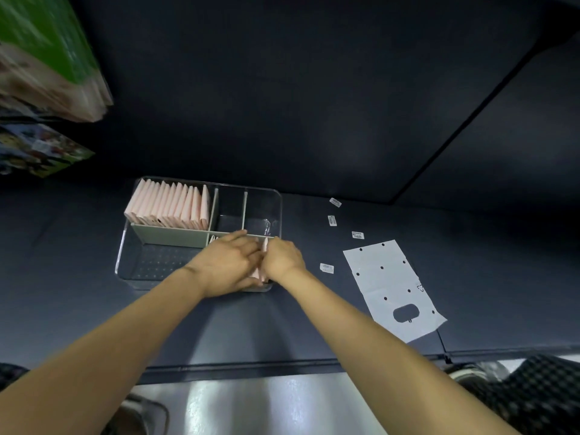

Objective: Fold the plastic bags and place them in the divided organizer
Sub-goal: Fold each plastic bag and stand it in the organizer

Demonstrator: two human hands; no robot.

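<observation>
The organizer (122,246) was clear, glossy plastic with matt grey-green dividers (169,238). The folded bags (171,204) in it looked thin, smooth pink plastic. A flat bag (389,277) was pale, matt plastic film punched with holes. The surface (314,309) was dark, smooth and matt; paper labels (326,268) lay on it.

Four small white labels (333,220) lie scattered on the dark table (470,246); blurred colourful boxes (47,58) stand at the table's far left.
</observation>
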